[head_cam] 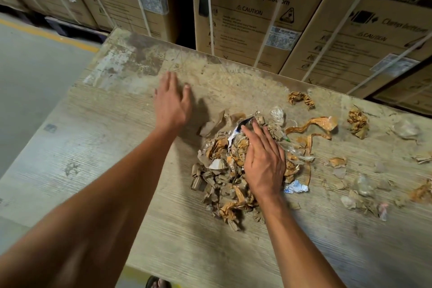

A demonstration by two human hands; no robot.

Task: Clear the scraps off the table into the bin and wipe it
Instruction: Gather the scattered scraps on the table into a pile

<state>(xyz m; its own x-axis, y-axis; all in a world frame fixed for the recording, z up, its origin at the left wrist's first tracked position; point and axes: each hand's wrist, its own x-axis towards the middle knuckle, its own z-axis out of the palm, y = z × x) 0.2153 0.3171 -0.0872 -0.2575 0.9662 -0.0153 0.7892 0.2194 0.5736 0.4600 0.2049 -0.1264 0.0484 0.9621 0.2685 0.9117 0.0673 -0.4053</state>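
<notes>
Nearest: right hand [263, 161] flat, fingers straight, pressing on scrap pile [224, 170] of torn cardboard, tape, plastic, mid-table [93, 159]. Loose scraps [357, 123] strewn to the right, well apart from pile. Farther: left hand [171, 100] open, fingers extended, holding nothing; touching tabletop or hovering, unclear through blur. Beyond: strapped washing-machine cartons [257, 18].

Warm, dim indoor light falls from above, strongest on the worn table [98, 138]. The left hand [171, 103] throws a soft shadow to its right (its fingertips smear with motion blur). The cartons [257, 18] lean and bend with wide-angle distortion; frame corners soften.
</notes>
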